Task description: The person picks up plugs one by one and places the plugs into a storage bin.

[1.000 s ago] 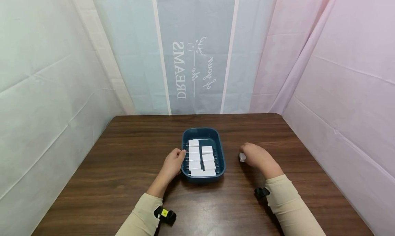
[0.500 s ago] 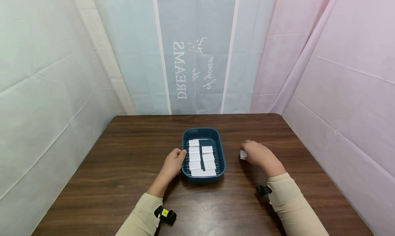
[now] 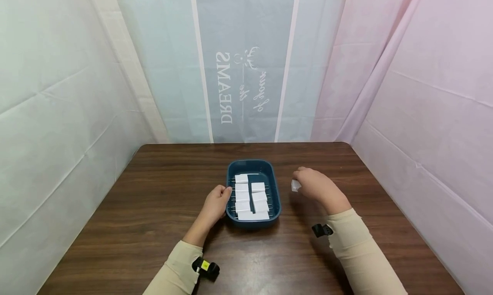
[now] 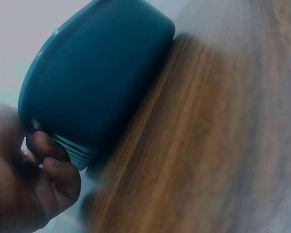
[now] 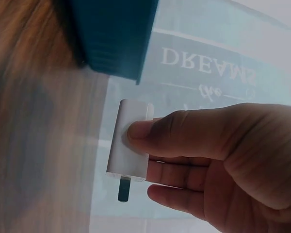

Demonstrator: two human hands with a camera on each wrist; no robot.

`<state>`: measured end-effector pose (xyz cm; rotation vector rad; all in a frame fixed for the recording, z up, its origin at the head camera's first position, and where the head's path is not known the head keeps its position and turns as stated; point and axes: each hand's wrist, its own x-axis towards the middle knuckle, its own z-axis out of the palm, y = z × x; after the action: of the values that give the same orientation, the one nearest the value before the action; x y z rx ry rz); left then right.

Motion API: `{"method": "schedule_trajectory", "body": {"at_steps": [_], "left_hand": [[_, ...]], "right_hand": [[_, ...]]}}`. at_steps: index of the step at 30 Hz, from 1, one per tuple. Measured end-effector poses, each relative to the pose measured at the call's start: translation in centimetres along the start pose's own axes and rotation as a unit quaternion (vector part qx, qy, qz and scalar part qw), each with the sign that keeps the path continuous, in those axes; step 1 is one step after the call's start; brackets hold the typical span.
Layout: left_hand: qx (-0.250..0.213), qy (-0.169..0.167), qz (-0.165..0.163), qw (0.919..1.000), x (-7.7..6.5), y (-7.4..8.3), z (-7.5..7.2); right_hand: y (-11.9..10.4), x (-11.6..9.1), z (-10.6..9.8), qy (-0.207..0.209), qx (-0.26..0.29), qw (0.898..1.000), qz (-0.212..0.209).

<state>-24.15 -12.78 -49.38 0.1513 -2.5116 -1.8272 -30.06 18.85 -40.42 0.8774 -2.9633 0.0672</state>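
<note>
A dark blue plastic basin (image 3: 275, 201) stands mid-table, and several white plug chargers (image 3: 242, 196) with metal prongs lie in two rows inside it. My left hand (image 3: 216, 203) grips its left rim, thumb on top and fingers curled under, as the left wrist view shows. To the right of the basin, my right hand (image 3: 317, 188) pinches a white plug charger (image 5: 128, 141) between thumb and fingers. One flat metal prong (image 5: 124, 189) points down from it in the right wrist view. The charger is apart from the basin.
The dark wood table (image 3: 154, 192) reaches to a hanging cloth (image 3: 246, 72) with mirrored lettering behind it. White cloth walls stand left and right. A black wrist camera (image 3: 206, 269) is strapped to each forearm.
My right hand has moved left and a little away from me, carrying the charger nearer the basin. My left hand and the basin stay in place.
</note>
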Motion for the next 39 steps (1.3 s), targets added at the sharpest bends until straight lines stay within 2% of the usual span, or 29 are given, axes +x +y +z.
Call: {"method": "schedule_trajectory", "body": {"at_steps": [8, 15, 21, 28, 32, 39], "left_hand": [[0.002, 0.000, 0.000, 1.0000, 0.1, -0.1, 0.0], [0.009, 0.006, -0.002, 0.9999, 0.1, 0.0, -0.1], [0.006, 0.001, -0.011, 0.9999, 0.0, 0.0, 0.0], [0.005, 0.000, 0.001, 1.0000, 0.0, 0.0, -0.1], [0.005, -0.001, -0.002, 1.0000, 0.0, 0.0, -0.1], [0.008, 0.001, -0.007, 0.9999, 0.0, 0.1, -0.1]], "right_hand": [[-1.1, 0.8, -1.2, 0.019, 0.017, 0.999, -0.025], [-2.4, 1.6, -2.3, 0.014, 0.025, 0.999, -0.031], [-3.4, 2.2, -2.6, 0.010, 0.025, 0.999, -0.026], [-4.6, 3.3, -3.0, 0.024, 0.001, 0.999, -0.045], [-5.0, 4.0, -2.9, 0.023, -0.017, 0.998, -0.054], [-5.5, 5.1, -2.6, 0.021, -0.014, 0.998, -0.061]]}}
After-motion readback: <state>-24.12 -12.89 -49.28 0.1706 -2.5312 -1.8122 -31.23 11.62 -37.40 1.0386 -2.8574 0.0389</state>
